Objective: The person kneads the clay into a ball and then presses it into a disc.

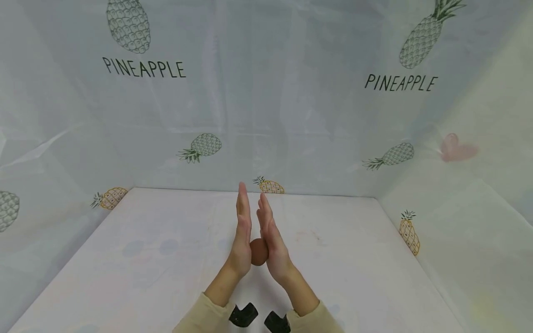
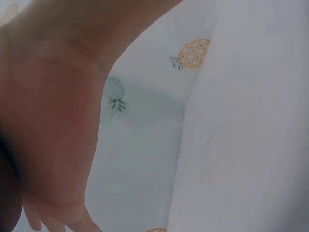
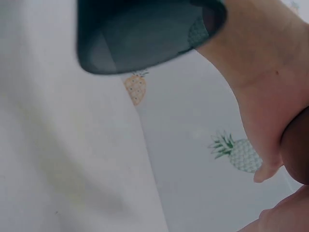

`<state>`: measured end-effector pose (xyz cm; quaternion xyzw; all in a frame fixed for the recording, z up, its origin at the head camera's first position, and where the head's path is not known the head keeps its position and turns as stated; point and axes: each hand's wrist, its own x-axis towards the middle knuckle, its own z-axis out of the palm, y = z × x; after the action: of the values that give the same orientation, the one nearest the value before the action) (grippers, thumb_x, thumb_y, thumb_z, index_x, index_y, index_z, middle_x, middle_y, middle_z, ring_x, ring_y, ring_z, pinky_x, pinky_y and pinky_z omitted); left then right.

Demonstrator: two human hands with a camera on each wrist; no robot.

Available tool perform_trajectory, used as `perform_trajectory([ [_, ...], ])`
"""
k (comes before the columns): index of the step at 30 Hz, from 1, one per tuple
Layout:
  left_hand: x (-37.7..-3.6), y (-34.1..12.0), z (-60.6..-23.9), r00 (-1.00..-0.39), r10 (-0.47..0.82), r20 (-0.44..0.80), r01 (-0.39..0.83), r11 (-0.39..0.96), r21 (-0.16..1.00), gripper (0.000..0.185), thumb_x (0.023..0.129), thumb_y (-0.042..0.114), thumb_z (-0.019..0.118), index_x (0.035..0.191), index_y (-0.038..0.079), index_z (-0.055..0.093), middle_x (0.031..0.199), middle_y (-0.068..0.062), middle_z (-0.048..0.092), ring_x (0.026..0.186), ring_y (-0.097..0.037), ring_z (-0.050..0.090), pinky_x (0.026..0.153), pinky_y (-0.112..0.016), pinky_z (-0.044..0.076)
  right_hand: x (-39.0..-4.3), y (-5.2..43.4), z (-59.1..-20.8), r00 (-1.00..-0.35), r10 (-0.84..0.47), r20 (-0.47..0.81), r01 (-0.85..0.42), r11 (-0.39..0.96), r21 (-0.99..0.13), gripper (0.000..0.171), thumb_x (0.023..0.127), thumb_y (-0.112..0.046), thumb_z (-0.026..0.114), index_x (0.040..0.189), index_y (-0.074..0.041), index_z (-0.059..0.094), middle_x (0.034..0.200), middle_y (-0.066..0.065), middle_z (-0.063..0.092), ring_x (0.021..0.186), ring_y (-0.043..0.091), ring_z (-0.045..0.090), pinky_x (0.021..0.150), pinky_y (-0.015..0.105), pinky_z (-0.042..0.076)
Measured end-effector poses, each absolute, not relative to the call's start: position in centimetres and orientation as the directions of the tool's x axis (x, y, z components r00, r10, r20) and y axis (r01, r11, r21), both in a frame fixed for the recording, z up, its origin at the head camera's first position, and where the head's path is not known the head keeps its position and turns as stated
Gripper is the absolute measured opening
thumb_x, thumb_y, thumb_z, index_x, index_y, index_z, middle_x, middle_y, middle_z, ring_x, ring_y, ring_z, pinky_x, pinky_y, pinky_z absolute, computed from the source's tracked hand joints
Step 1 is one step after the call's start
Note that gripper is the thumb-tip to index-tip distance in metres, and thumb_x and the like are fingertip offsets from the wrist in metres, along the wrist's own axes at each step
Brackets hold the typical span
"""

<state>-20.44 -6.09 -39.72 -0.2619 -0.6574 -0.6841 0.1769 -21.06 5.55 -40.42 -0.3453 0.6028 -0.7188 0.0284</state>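
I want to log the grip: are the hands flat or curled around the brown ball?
Flat. The left hand and right hand press the brown ball between their palms, fingers straight and pointing away.

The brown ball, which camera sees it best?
The head view. There the brown ball shows between the flat palms of the left hand and the right hand. The right wrist view catches only a dark brown edge. In the left wrist view I cannot make it out.
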Motion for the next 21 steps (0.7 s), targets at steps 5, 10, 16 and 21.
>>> perform_trajectory([
  [5, -20.8, -6.5, -39.4, -0.807, 0.078, 0.585, 0.582, -0.06, 0.811, 0.072, 0.108, 0.068, 0.005, 0.17, 0.034, -0.011, 0.177, 0.011, -0.018, 0.161, -0.012, -0.021, 0.121, -0.069, -0.016, -20.7, 5.3, -40.4, -0.744, -0.464, 0.481, -0.395, -0.276, -0.876, 0.061, 0.114, -0.042, 0.001, 0.172, -0.024, -0.006, 0.178, -0.007, -0.009, 0.164, 0.03, -0.007, 0.129, 0.057, -0.008],
  [10, -21.2, -6.6, -39.8, -0.83, 0.055, 0.556, 0.551, -0.076, 0.831, 0.069, 0.109, 0.063, 0.005, 0.17, 0.035, -0.01, 0.176, 0.014, -0.018, 0.161, -0.012, -0.019, 0.123, -0.067, -0.015, -20.5, 5.3, -40.2, -0.729, -0.465, 0.503, -0.42, -0.277, -0.864, 0.06, 0.114, -0.039, 0.001, 0.172, -0.022, -0.007, 0.178, -0.005, -0.01, 0.164, 0.032, -0.009, 0.128, 0.06, -0.009],
  [16, -21.4, -5.9, -40.6, -0.866, 0.101, 0.489, 0.486, -0.053, 0.872, 0.062, 0.111, 0.054, 0.006, 0.169, 0.038, -0.01, 0.175, 0.018, -0.018, 0.161, -0.013, -0.02, 0.122, -0.07, -0.015, -20.3, 5.7, -39.7, -0.745, -0.431, 0.509, -0.444, -0.249, -0.861, 0.061, 0.113, -0.041, 0.001, 0.172, -0.027, -0.005, 0.178, -0.005, -0.009, 0.164, 0.031, -0.01, 0.126, 0.065, -0.012],
  [21, -21.2, -5.3, -41.0, -0.865, 0.129, 0.485, 0.487, -0.017, 0.873, 0.062, 0.112, 0.052, 0.006, 0.17, 0.037, -0.01, 0.175, 0.017, -0.017, 0.162, -0.019, -0.022, 0.12, -0.071, -0.018, -20.5, 6.0, -39.3, -0.734, -0.41, 0.541, -0.476, -0.257, -0.841, 0.062, 0.113, -0.043, 0.001, 0.172, -0.025, -0.005, 0.178, -0.007, -0.01, 0.164, 0.03, -0.01, 0.126, 0.064, -0.012],
])
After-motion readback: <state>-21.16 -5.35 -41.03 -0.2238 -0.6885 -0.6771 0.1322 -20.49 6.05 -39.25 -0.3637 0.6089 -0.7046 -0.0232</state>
